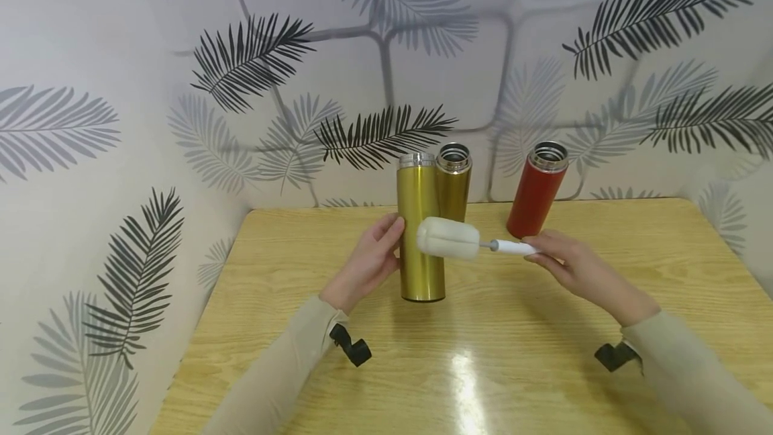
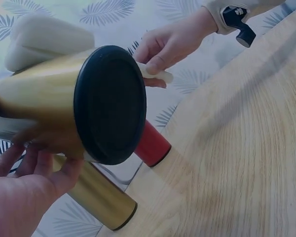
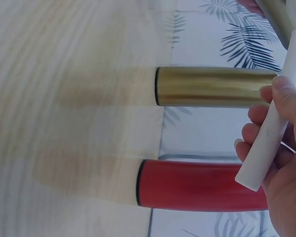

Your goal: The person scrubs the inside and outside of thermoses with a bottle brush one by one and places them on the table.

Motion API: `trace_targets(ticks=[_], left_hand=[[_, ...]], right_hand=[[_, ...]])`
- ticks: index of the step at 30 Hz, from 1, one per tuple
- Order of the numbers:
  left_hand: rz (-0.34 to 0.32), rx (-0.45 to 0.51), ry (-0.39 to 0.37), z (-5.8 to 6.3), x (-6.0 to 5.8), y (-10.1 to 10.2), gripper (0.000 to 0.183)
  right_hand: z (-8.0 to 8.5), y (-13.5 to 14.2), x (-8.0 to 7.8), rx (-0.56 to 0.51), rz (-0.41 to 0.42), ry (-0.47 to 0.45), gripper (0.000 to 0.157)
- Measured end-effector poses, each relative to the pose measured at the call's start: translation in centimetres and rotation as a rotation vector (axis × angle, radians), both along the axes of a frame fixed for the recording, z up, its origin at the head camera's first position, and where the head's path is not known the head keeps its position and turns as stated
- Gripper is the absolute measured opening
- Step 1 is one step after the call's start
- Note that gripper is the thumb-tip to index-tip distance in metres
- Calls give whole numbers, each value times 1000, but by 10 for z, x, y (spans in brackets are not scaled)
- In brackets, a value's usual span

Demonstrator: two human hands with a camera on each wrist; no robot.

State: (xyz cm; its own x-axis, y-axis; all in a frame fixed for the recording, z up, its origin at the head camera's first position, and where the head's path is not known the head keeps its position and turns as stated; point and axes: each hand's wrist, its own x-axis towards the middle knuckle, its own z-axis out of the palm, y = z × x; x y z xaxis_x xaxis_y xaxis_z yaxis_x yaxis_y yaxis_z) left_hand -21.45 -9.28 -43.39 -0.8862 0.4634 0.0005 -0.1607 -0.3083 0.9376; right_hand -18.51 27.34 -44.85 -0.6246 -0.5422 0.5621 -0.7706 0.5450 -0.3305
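Observation:
My left hand (image 1: pixel 371 257) grips a yellow-gold flask (image 1: pixel 417 193) around its side, holding it off the table and roughly upright. Its steel rim is at the top, and the left wrist view shows its black base (image 2: pixel 111 106). In the right hand (image 1: pixel 568 260) is a bottle brush, its white handle (image 3: pixel 274 123) held between thumb and curled fingers. The brush's white sponge head (image 1: pixel 448 238) points left and overlaps the flask's side in the head view. Whether the sponge touches the flask I cannot tell.
Behind the raised flask, a second gold flask (image 1: pixel 454 186) stands lidless near the wall. To its right is a red flask (image 1: pixel 536 197), also lidless, close behind my right hand. All are over a wooden table (image 1: pixel 513 354) against a leaf-patterned wall (image 1: pixel 338 72).

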Motion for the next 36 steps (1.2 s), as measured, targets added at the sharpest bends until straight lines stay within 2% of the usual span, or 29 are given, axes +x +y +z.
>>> trace_targets(ticks=[7, 9, 12, 15, 17, 18, 23, 25, 29, 31, 33, 36], left_hand=[[-66, 1, -18, 1, 3, 0, 53], [-84, 0, -21, 2, 4, 0, 68], [-115, -11, -6, 2, 5, 1, 90], [-129, -41, 9, 1, 5, 3, 85], [-119, -71, 12, 1, 5, 4, 73], [-112, -88, 14, 1, 4, 4, 75], [-121, -134, 26, 1, 3, 4, 108], [-137, -136, 32, 0, 2, 3, 114], [-141, -110, 29, -1, 3, 0, 110], [-128, -89, 16, -2, 3, -1, 103], [-103, -66, 0, -1, 2, -1, 92], [-42, -59, -19, 0, 0, -1, 63]], right_hand=[[8, 4, -8, -40, -20, 58, 23], [11, 4, -9, -31, -39, 58, 25], [17, 4, -9, -18, -61, 47, 39], [22, 5, -10, -19, -74, 48, 40], [24, 5, -11, -31, -74, 53, 38], [25, 5, -11, -33, -81, 51, 37], [26, 4, -11, -35, -71, 73, 42], [24, 3, -10, -29, -55, 76, 43], [16, 2, -8, -7, -10, 53, 25], [11, 2, -7, 15, 11, 34, 22], [5, 2, -5, 29, 30, 17, 23], [-1, 1, -3, 33, 61, 4, 28]])
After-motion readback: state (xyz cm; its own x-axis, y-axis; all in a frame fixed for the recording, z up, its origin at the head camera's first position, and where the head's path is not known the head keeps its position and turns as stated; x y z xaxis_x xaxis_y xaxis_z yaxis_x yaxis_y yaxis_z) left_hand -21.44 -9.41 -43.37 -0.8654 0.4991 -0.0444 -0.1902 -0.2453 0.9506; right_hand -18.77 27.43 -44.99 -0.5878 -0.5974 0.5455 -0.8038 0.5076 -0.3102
